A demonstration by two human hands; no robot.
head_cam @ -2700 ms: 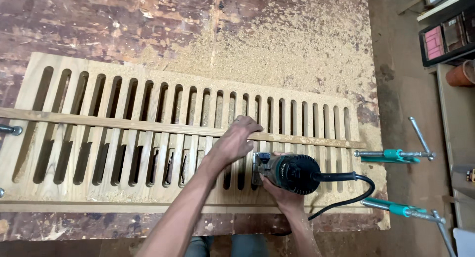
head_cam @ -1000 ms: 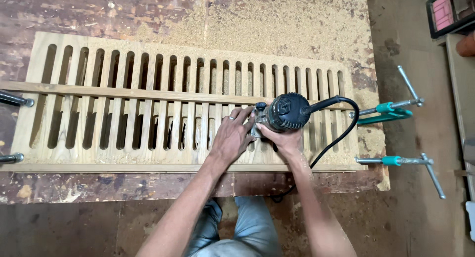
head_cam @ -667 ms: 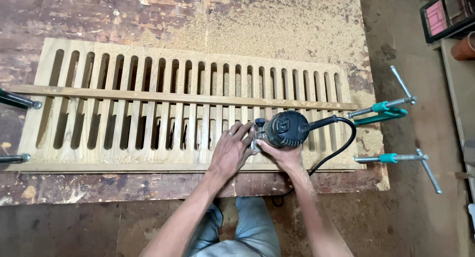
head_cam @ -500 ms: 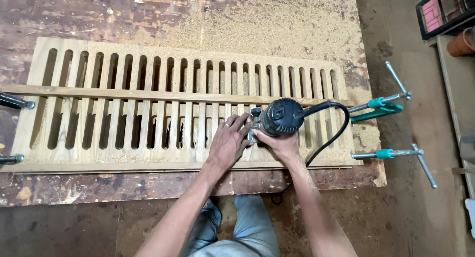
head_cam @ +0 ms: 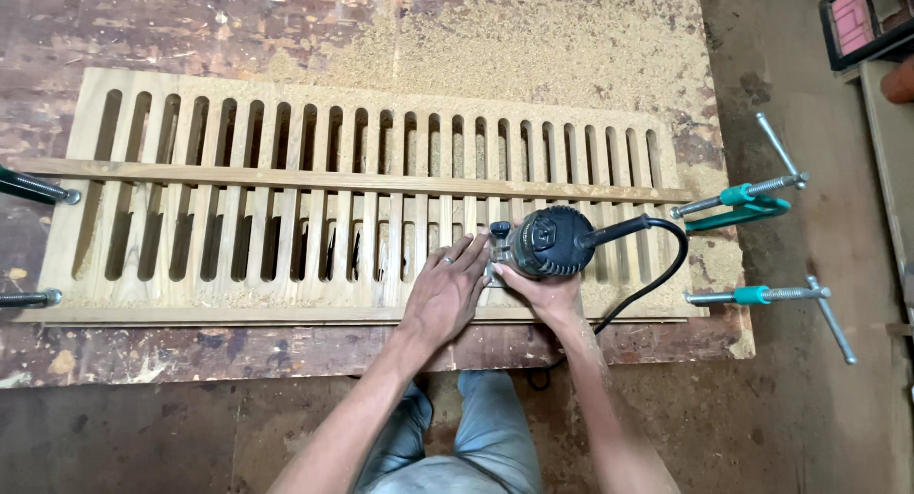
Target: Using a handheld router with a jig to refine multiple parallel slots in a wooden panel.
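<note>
A long slotted wooden panel (head_cam: pixel 286 123) lies flat on a worn workbench. A thin wooden guide strip (head_cam: pixel 238 177) runs across it lengthwise. A dark green handheld router (head_cam: pixel 552 240) stands on the panel's near right part, just below the strip, its black cord (head_cam: pixel 657 275) looping off to the right. My right hand (head_cam: pixel 543 292) grips the router's base from the near side. My left hand (head_cam: pixel 447 289) lies on the panel with its fingers against the router's base on the left.
Two clamps with teal handles (head_cam: pixel 752 197) (head_cam: pixel 771 294) hold the panel's right end, and two more clamp screws (head_cam: pixel 38 186) (head_cam: pixel 29 299) show at the left edge. Sawdust (head_cam: pixel 533 47) covers the bench beyond the panel. A red-and-black box (head_cam: pixel 862 18) sits top right.
Both hands and the router have slid back and forth along a slot near the guide strip; compared with the oldest frame the router stands higher, closer to the strip. The camera view shifted slightly.
</note>
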